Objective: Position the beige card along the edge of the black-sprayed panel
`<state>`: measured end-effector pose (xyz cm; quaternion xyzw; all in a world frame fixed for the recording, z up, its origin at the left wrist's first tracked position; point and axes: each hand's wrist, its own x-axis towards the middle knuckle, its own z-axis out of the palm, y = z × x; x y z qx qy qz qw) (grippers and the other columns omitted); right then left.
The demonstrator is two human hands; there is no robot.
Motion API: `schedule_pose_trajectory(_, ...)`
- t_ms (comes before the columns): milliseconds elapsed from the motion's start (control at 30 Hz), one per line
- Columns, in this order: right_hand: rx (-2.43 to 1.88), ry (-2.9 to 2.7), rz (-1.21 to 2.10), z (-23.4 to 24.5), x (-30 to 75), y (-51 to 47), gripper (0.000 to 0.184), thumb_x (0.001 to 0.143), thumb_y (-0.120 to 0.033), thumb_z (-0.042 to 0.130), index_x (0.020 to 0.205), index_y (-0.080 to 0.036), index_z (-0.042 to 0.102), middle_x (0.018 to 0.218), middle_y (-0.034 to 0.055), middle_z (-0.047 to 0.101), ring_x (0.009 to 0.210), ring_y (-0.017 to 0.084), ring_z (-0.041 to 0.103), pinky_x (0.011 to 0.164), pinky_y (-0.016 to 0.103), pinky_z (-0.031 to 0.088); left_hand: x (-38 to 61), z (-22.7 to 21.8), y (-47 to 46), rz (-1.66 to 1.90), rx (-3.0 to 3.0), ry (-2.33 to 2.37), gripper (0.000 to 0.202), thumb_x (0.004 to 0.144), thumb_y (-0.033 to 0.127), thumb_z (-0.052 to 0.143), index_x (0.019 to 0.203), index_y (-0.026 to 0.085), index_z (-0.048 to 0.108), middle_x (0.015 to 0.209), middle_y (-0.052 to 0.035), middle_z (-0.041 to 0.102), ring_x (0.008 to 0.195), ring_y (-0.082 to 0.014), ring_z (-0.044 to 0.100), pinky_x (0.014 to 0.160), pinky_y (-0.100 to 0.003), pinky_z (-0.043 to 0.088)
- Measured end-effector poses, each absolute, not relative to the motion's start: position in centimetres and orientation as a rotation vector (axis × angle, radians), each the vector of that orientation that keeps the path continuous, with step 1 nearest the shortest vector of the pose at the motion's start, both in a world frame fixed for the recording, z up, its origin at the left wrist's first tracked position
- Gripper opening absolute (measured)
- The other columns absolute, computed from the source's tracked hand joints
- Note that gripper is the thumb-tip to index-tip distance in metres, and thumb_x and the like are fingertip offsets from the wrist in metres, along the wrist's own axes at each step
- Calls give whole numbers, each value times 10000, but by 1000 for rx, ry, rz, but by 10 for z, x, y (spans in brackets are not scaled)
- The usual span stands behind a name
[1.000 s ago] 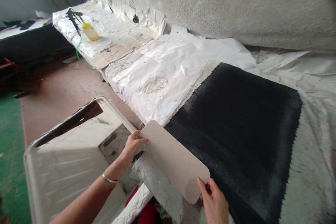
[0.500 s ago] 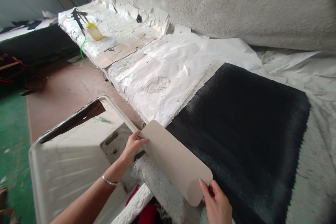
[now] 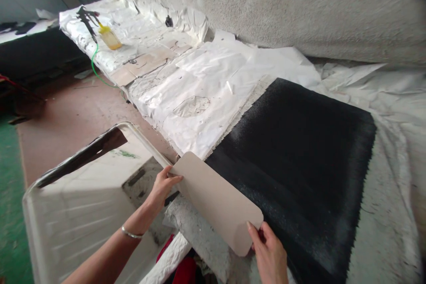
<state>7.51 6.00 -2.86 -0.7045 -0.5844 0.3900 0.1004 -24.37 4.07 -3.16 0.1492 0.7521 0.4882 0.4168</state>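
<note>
A flat beige panel with rounded corners (image 3: pixel 216 204) is held up between both my hands, over the near edge of the table. My left hand (image 3: pixel 163 186), with a silver bangle on its wrist, pinches the panel's upper left end, thumb on top. At the lower right corner my right hand (image 3: pixel 269 248) grips it, thumb on the face and fingers partly hidden behind. Just beyond the panel lies a black square sheet (image 3: pixel 299 155) with paler, dusty edges.
A large white plastic tub (image 3: pixel 83 226) stands at the lower left. White sheeting (image 3: pixel 189 128) covers the long table, which meets a rough grey wall (image 3: pixel 282 9). Farther along lies a spray gun (image 3: pixel 88 20) with a yellow-capped bottle (image 3: pixel 109 37) and a green hose (image 3: pixel 96 70).
The whole scene has shifted slightly left in view as the head turned. Both hands keep the same hold on the panel.
</note>
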Motion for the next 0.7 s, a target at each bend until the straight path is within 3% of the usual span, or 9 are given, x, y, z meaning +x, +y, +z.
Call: schedule_pose_trajectory(700,-2041,-1786,1148,-36,79,57,489,766,-728,427,635,-257,450,594,14,610,590,206,552,574,289,392,-242,-33,39,1190,328,1915,401,500,349,711,860,189,634,675,26,619,647,-167,536,569,-251,359)
